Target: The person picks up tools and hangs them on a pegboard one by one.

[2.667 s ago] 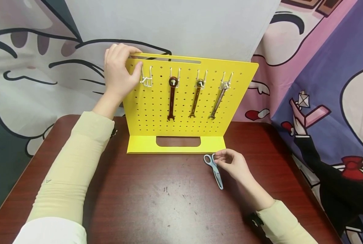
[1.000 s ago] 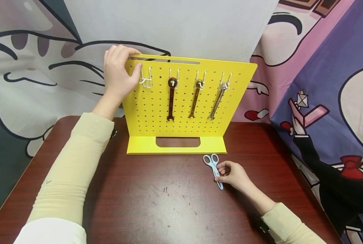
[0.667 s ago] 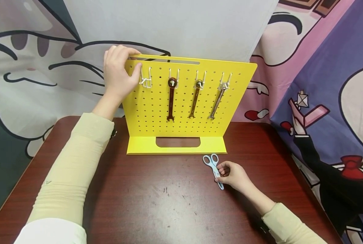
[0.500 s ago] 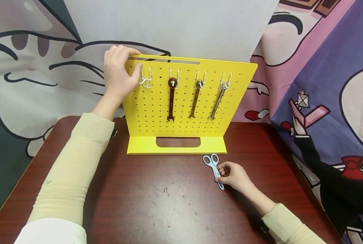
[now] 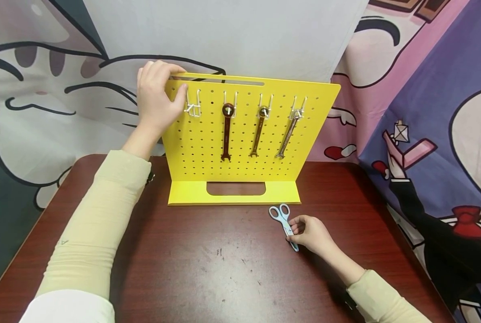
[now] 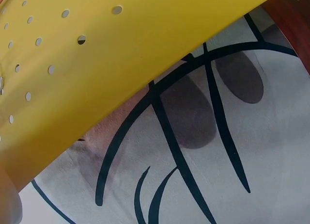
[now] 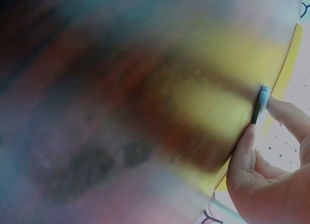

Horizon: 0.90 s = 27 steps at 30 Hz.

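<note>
At the upper left corner of a yellow pegboard (image 5: 196, 148), my left hand (image 5: 155, 98) grips the board, thumb on the front and fingers over the top edge. The board fills the upper left of the left wrist view. Light-blue scissors (image 5: 281, 217) lie in front of the board's base, handle loops towards it and blades towards me. My right hand (image 5: 313, 234) pinches them along the blade part from the right side. In the right wrist view the scissors (image 7: 262, 99) appear edge-on between thumb and finger.
Three combination wrenches hang on white hooks: a dark one (image 5: 226, 134), a middle one (image 5: 258, 134) and a silver one (image 5: 287, 138). A bare white hook (image 5: 193, 107) sits beside my left thumb. Cartoon-printed cloth (image 5: 418, 112) surrounds the reddish-brown table (image 5: 208, 269).
My right hand has moved from beside the scissors' handle loops down to the blade part and pinches it there. The left hand keeps its grip on the pegboard.
</note>
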{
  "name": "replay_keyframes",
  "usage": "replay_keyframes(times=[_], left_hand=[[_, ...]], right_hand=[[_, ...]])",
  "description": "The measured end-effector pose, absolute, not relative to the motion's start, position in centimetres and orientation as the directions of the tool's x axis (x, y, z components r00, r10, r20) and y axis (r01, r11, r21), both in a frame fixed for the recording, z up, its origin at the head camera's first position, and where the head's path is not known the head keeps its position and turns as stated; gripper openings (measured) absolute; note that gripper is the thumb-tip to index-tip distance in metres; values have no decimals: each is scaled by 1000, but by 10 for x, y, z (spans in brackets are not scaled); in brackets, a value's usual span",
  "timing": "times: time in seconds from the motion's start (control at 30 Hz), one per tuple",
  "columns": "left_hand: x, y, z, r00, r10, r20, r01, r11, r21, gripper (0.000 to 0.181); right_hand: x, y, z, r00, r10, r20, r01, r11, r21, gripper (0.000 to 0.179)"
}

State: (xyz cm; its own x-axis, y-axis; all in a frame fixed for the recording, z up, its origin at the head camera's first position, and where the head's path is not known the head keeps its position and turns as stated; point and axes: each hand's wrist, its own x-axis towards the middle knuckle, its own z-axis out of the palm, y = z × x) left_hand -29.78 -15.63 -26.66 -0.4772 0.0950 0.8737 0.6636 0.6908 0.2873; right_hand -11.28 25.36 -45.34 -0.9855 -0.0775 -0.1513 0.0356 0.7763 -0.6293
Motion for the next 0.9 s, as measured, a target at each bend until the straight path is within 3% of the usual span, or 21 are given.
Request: replay_keyframes(times=[0.9], left_hand=[[-297,-156,-266,-483,89,871,664,686,298,27]], right_hand=[[-108,255,-448,-991,-72,-113,21,752,-659,12]])
